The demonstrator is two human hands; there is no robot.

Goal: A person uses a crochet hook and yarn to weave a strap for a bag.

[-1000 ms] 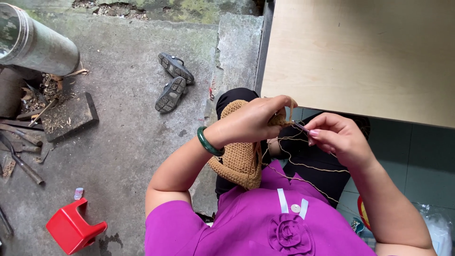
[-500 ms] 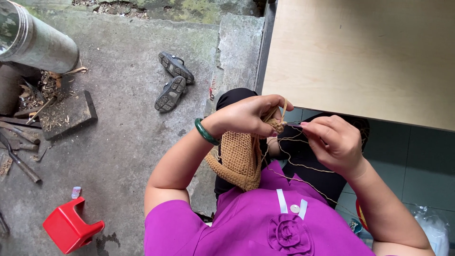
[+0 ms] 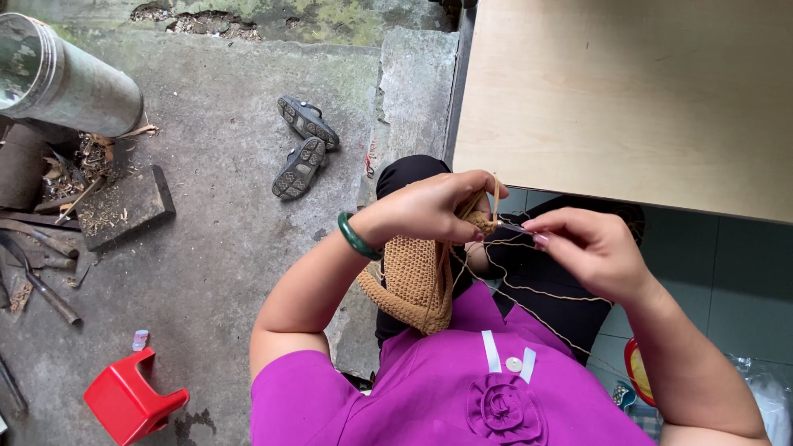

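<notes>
My left hand (image 3: 436, 206), with a green bangle (image 3: 355, 237) on the wrist, grips the top of a tan crocheted piece (image 3: 413, 277) that hangs down over my lap. My right hand (image 3: 588, 248) pinches a thin crochet hook (image 3: 514, 226) whose tip meets the work beside my left fingers. Tan yarn strands (image 3: 529, 293) loop between both hands and trail across my black trousers. A loop of yarn stands up over my left fingers.
A pale wooden tabletop (image 3: 628, 99) fills the upper right. On the concrete floor lie a pair of dark sandals (image 3: 301, 149), a metal cylinder (image 3: 66, 78), scrap wood and tools (image 3: 49, 239), and a red plastic stool (image 3: 128, 400). A plastic bag (image 3: 768, 396) is at the lower right.
Both hands have shifted slightly while working the hook through the stitches; the right hand drew a little away from the left and the yarn loop rose over the left fingers.
</notes>
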